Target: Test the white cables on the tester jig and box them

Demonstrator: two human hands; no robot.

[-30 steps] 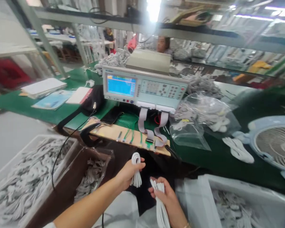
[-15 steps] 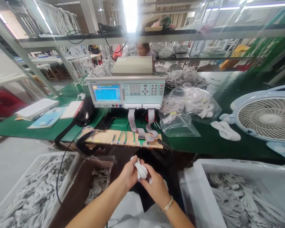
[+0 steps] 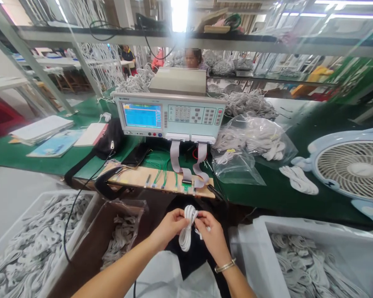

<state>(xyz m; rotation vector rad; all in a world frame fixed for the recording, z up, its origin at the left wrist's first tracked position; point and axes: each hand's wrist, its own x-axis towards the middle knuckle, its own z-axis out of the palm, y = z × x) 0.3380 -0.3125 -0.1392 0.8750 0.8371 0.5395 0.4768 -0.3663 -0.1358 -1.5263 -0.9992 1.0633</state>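
A coiled white cable bundle (image 3: 186, 231) hangs between both of my hands, low in the middle of the view. My left hand (image 3: 168, 227) grips its upper loop from the left. My right hand (image 3: 211, 235) pinches the same bundle from the right, fingers closed on the cable's end. Both hands sit just in front of a wooden test board (image 3: 161, 181) with green wires and connectors. Two grey ribbon cables run from the board up to a tester (image 3: 169, 116) with a blue screen.
White bins of cable bundles stand at the left (image 3: 34, 244) and right (image 3: 301, 256), with a brown box (image 3: 112, 240) between. Bagged cables (image 3: 255, 142), a loose bundle (image 3: 300, 180) and a fan (image 3: 351, 165) sit on the green bench. Other people work behind the tester.
A second ago each hand held its own bundle, apart. My hands have since come together on one bundle, and the camera has turned slightly so the right bin shows more.
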